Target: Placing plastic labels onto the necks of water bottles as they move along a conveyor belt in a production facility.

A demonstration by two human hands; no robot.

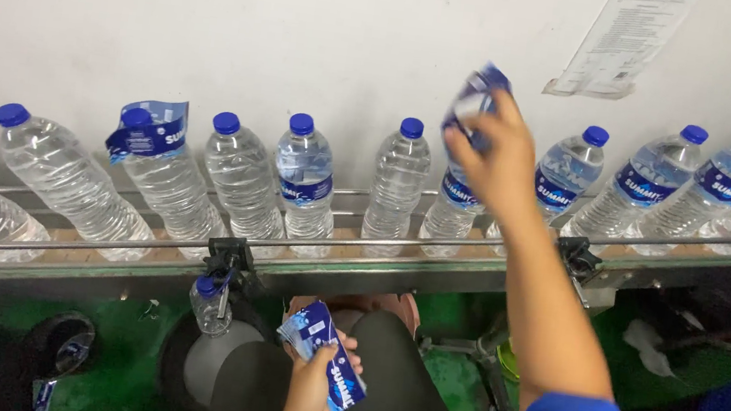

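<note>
The item in hand is a blue sleeve label (479, 94), a thin printed film tube. It sits pinched in the fingers (472, 135) of the right hand (494, 161), raised just above the cap end of one clear water bottle (456, 209) on the conveyor. The bottle's cap is hidden behind those fingers.

Judged from its look, the sleeve is very light, soft and easily crushed. Its glossy film will probably be slippery. It is best taken at the top rim with the fingertips on opposite edges, so the tube stays open. A grip at mid-body would likely flatten it.

The left hand (312, 392) rests low over the person's lap. Its fingers are curled round a stack of flat labels (323, 366), thumb on top. That stack is stiffer than a single sleeve but could fan out if the grip slackens.

Left of the right-hand fingers stand several bottles with blue caps; one (163, 173) carries a loose sleeve (150, 131) tilted over its neck. To the right, bottles (642, 188) already bear labels at mid-body. All stand between the steel guide rails (361, 242). A small bottle (211, 303) is clipped below the rail, above the green floor (123, 362).
</note>
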